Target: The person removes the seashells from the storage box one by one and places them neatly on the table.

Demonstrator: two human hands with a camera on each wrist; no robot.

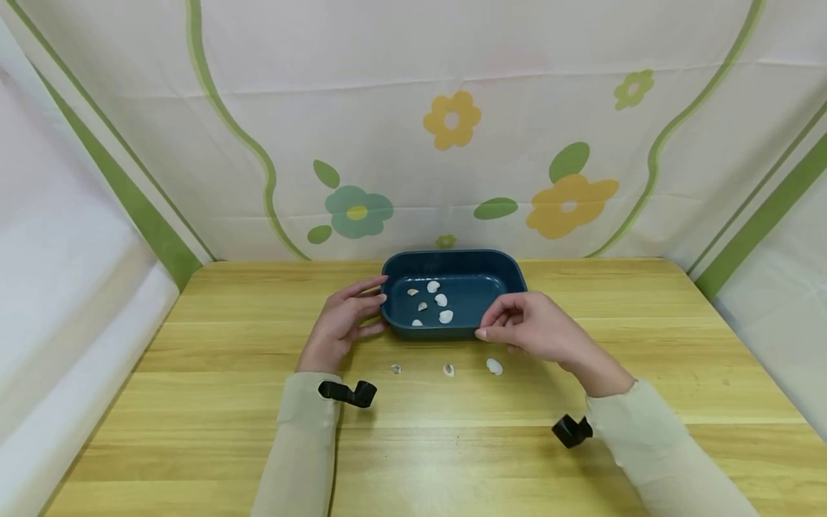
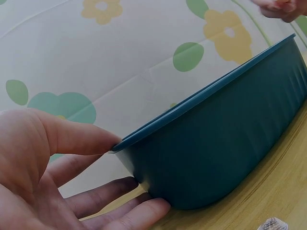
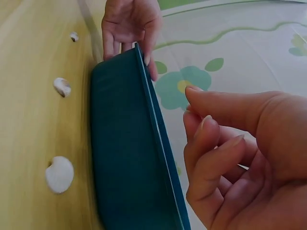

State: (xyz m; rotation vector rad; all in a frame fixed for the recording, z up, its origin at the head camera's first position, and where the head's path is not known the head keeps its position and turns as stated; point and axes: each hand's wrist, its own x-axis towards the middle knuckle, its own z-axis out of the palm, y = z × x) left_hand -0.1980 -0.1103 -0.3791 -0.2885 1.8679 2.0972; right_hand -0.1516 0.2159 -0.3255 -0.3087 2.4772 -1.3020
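Note:
A dark teal rectangular box (image 1: 452, 334) stands on the table with several small seashells (image 1: 446, 317) inside, mostly toward its left half. At the box's left end my left hand (image 1: 339, 319) touches the outside, fingers extended. The left wrist view has its thumb (image 2: 84, 137) at the rim and other fingertips low against the wall. My right hand (image 1: 533, 327) is over the front right rim. In the right wrist view its fingers (image 3: 206, 167) are curled, thumb and index tips close together, no shell visible between them.
On the wooden table (image 1: 426, 445), in front of the box, lie a white shell (image 1: 494, 366), a smaller shell (image 1: 449, 370) and a tiny one (image 1: 396, 369). A flower-printed cloth (image 1: 400, 143) hangs just behind the box. Each sleeve carries a black wrist mount (image 1: 349, 393).

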